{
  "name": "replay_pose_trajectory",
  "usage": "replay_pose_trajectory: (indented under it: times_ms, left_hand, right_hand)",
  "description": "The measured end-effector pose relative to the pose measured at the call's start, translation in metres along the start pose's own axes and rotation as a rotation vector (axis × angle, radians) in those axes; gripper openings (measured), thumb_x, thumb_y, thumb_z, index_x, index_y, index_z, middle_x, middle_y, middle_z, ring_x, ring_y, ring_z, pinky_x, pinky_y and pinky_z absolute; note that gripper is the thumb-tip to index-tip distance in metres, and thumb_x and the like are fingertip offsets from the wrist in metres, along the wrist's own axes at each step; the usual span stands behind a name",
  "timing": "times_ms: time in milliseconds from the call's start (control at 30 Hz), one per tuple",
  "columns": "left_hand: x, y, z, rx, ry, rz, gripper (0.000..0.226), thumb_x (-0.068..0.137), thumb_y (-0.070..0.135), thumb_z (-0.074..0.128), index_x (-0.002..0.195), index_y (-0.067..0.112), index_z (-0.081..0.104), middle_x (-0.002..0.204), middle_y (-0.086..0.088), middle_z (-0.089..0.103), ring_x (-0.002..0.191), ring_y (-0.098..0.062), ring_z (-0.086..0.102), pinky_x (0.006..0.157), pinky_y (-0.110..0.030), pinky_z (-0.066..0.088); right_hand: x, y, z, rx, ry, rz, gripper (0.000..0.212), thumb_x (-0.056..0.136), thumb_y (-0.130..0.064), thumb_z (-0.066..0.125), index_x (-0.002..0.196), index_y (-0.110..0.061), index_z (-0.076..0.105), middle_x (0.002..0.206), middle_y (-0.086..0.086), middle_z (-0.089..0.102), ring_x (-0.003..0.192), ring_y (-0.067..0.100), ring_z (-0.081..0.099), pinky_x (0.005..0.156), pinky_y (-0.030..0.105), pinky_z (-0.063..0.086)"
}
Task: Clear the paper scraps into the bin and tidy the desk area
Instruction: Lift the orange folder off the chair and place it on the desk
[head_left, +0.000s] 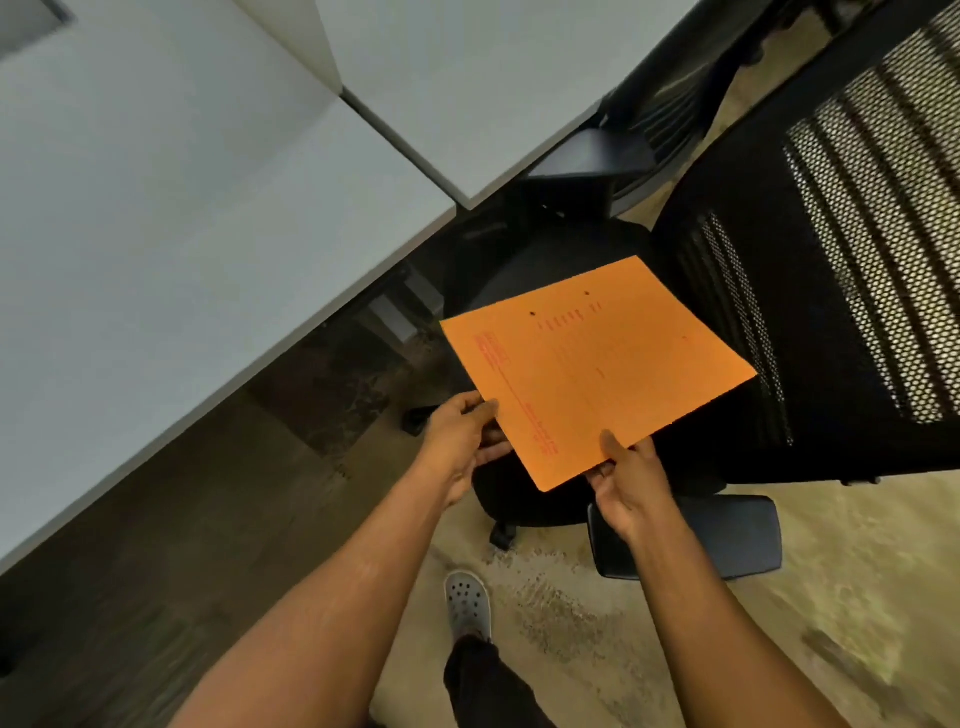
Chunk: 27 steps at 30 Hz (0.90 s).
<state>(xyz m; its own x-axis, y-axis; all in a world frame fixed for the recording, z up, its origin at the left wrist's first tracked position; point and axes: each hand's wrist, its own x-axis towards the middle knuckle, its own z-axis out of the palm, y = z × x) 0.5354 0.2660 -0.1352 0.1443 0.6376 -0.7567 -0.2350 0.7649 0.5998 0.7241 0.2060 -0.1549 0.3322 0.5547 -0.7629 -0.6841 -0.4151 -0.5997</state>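
Observation:
An orange file folder (592, 364) with red print and two punch holes is held flat in the air above the seat of a black office chair (530, 260). My left hand (460, 444) grips its near left edge, thumb on top. My right hand (626, 480) pinches its near corner, thumb on top and fingers underneath. No paper scraps and no bin are in view.
A white desk (182, 234) runs along the left, a second white desktop (467, 78) behind it. The chair's mesh backrest (857, 234) fills the right; its armrest (727, 535) sits below my right hand. My grey clog (467, 603) stands on the speckled floor.

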Motion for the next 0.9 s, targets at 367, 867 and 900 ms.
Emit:
replay_pose_trajectory:
  times_ms: [367, 867, 900]
  left_hand:
    - [-0.117, 0.06, -0.173, 0.181, -0.198, 0.136, 0.054, 0.086, 0.058, 0.062, 0.123, 0.018, 0.064, 0.119, -0.019, 0.066, 0.108, -0.04, 0.063, 0.089, -0.052, 0.052]
    - [-0.287, 0.022, -0.383, -0.145, 0.15, 0.304, 0.049, 0.081, 0.023, 0.074, 0.127, 0.022, 0.055, 0.114, -0.013, 0.071, 0.102, -0.035, 0.068, 0.078, -0.052, 0.058]
    - [-0.295, 0.018, -0.394, -0.175, 0.183, 0.316, 0.048, 0.082, 0.022, 0.074, 0.126, 0.022, 0.055, 0.114, -0.013, 0.07, 0.102, -0.035, 0.068, 0.081, -0.055, 0.057]
  right_hand:
    - [-0.119, -0.015, 0.016, -0.404, -0.535, 0.035, 0.052, 0.086, -0.011, 0.062, 0.136, -0.016, 0.047, 0.131, 0.015, 0.059, 0.12, 0.034, 0.056, 0.098, 0.058, 0.044]
    - [-0.27, 0.124, 0.217, -0.705, -0.739, -0.154, 0.04, 0.093, -0.012, 0.058, 0.131, -0.021, 0.049, 0.11, 0.009, 0.071, 0.098, 0.028, 0.069, 0.073, 0.044, 0.058]
    - [-0.277, 0.136, 0.226, -0.718, -0.744, -0.158, 0.041, 0.093, -0.01, 0.058, 0.132, -0.022, 0.047, 0.108, 0.008, 0.071, 0.096, 0.029, 0.07, 0.07, 0.042, 0.059]
